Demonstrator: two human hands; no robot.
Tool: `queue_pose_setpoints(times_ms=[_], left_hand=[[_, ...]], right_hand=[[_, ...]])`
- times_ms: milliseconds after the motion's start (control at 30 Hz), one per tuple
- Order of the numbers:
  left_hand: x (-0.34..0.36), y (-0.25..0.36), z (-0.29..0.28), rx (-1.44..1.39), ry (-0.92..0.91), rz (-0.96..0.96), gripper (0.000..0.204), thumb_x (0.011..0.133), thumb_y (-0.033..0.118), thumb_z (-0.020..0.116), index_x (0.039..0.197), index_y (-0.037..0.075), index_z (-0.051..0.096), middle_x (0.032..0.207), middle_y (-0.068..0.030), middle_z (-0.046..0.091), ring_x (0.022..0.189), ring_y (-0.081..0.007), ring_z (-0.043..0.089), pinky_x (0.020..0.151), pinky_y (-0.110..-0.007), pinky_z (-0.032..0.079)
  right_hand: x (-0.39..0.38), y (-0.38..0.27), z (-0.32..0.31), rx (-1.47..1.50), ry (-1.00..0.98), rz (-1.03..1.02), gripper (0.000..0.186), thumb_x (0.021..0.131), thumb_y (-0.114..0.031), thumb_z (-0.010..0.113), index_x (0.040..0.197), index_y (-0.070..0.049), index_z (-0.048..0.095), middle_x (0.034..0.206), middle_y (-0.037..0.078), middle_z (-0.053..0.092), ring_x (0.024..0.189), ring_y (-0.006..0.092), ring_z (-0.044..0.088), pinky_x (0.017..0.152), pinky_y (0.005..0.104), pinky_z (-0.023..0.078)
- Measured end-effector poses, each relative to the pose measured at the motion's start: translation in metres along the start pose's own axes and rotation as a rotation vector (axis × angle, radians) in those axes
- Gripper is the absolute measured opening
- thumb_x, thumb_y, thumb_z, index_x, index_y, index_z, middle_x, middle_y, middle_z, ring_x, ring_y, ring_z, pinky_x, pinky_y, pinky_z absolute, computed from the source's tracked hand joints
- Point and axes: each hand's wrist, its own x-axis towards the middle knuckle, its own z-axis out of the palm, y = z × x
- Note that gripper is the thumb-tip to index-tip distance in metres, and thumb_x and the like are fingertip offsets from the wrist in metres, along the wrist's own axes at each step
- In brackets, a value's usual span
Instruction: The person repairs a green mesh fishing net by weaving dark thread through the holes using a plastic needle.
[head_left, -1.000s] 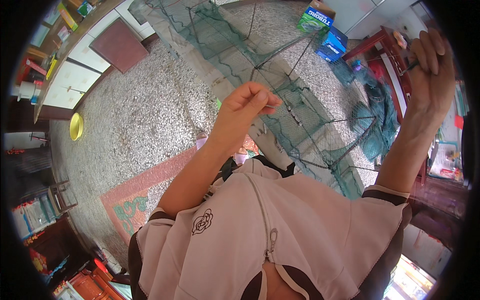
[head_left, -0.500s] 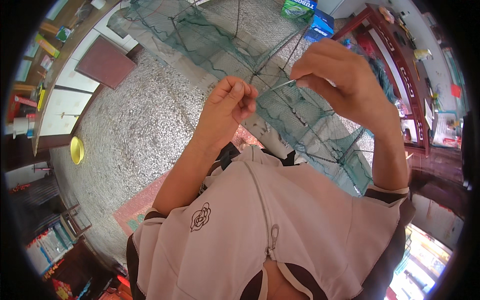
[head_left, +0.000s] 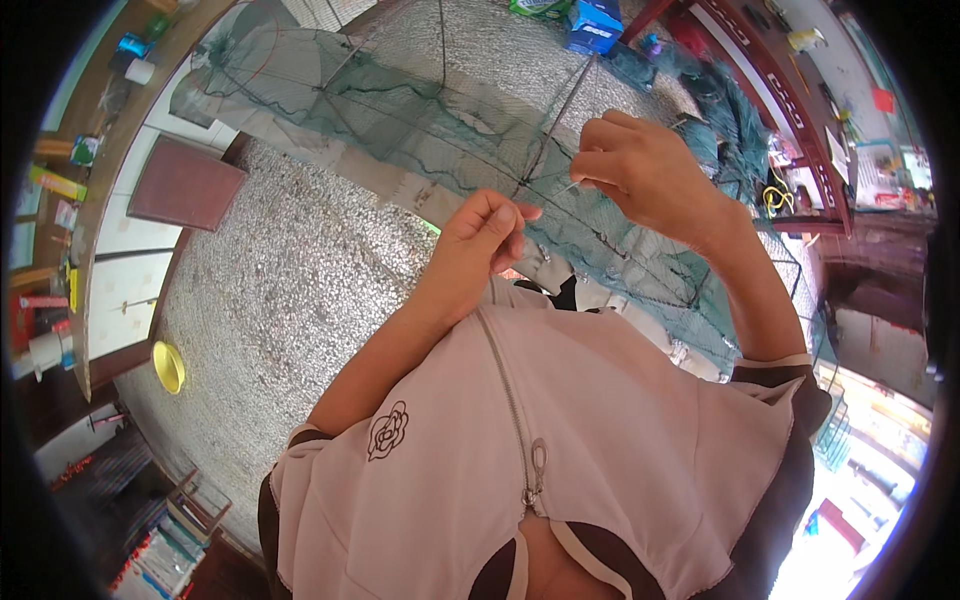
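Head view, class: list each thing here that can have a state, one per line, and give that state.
Left hand: closed, fingertips pinched on the green net.
Right hand: closed, pinching a thin needle-like tool at the net.
Green net: stretched open on its wire frame, lying across the floor.
Jacket zip: done up.
Yellow bowl: on the floor, apart from the net.

**Room and surroundings**

The floor (head_left: 290,290) is covered in speckled grey stone chips. A dark brown mat (head_left: 185,185) is laid near the white wall panels (head_left: 125,290) at left, and a yellow bowl (head_left: 168,366) is set on the floor just beside them. A wooden shelf (head_left: 95,170) with small bottles is seen along the left rim. Red wooden furniture (head_left: 800,130) is placed at upper right. Bright daylight is admitted at lower right.
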Motion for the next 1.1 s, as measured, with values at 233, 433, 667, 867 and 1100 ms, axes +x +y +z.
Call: queue_pose_setpoints(times_ms=[233,433,667,867,1100], left_hand=[[0.003,0.002,-0.008,0.048,-0.015,-0.069,0.017,0.098,0.018,0.042,0.088,0.007,0.049,0.115,-0.0129,0.055,0.058,-0.0039,0.040,0.052,-0.018,0.032],[0.004,0.007,-0.018,0.019,-0.012,-0.074,0.017,0.097,0.017,0.045,0.086,0.004,0.049,0.090,-0.0101,0.059,0.056,-0.0062,0.042,0.051,-0.020,0.037],[0.005,0.004,-0.039,-0.214,-0.049,-0.179,0.015,0.097,0.016,0.046,0.086,0.006,0.051,0.100,-0.0122,0.059,0.070,-0.0087,0.051,0.061,-0.021,0.040],[0.010,-0.004,-0.053,-0.427,-0.178,-0.236,0.014,0.097,0.014,0.045,0.087,0.006,0.051,0.098,-0.0101,0.058,0.075,-0.0117,0.052,0.063,-0.023,0.041],[0.004,0.011,-0.045,0.269,-0.374,0.243,0.011,0.093,0.016,0.051,0.093,0.005,0.052,0.096,-0.0073,0.054,0.084,-0.0151,0.051,0.068,-0.028,0.043]], right_hand=[[0.001,-0.002,0.015,0.060,-0.007,0.021,0.011,0.071,-0.005,0.068,0.079,-0.007,0.061,0.080,0.003,0.054,0.080,0.0227,0.055,0.065,0.0355,0.045],[0.000,-0.013,0.023,0.349,-0.023,0.209,0.014,0.072,-0.001,0.067,0.083,-0.005,0.060,0.084,0.006,0.055,0.083,0.0243,0.056,0.070,0.0350,0.047],[0.003,-0.031,0.048,0.461,0.091,0.238,0.020,0.071,-0.007,0.070,0.090,-0.010,0.062,0.093,0.008,0.052,0.086,0.0251,0.056,0.071,0.0342,0.047],[0.000,-0.042,0.062,0.407,0.267,0.301,0.018,0.066,-0.006,0.074,0.082,-0.010,0.065,0.087,0.005,0.049,0.082,0.0240,0.052,0.073,0.0345,0.044],[0.037,-0.091,0.070,0.296,0.296,0.097,0.020,0.066,-0.012,0.074,0.083,-0.013,0.064,0.077,0.003,0.055,0.084,0.0255,0.053,0.077,0.0377,0.042]])
